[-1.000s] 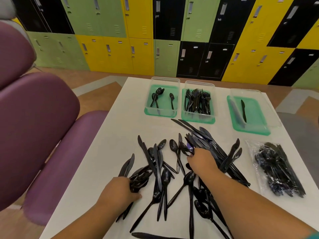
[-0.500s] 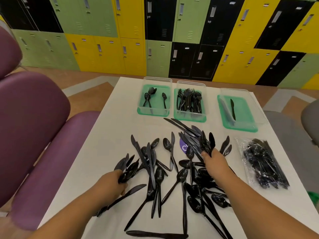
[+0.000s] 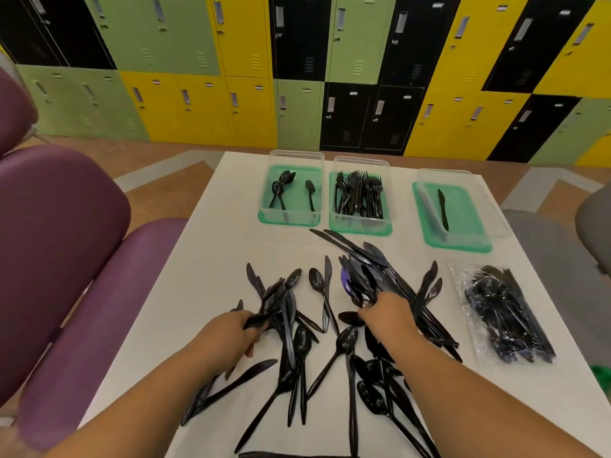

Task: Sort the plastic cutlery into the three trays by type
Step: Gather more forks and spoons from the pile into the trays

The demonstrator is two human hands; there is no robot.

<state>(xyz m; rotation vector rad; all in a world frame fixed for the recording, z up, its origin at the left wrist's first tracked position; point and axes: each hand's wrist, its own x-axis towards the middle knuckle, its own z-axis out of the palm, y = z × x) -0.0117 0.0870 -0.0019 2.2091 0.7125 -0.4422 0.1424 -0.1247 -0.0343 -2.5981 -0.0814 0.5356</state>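
Nearer me than the fork tray (image 3: 361,230), my left hand (image 3: 228,337) grips several spoons (image 3: 277,295); my right hand (image 3: 387,313) curls into the pile (image 3: 346,338), grip hidden.

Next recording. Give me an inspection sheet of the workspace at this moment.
Surface: white table, carrying everything.
Job's things: left tray holds a few spoons; middle tray many forks; right tray one knife; loose pile of spoons and knives in front.
Clutter: clear bag of cutlery near the right edge.
Hands: left hand grips a bunch from the pile; right hand grips pieces in it.
Cables: nothing seen.
Surroundings: purple chair left, grey chair right, lockers behind.
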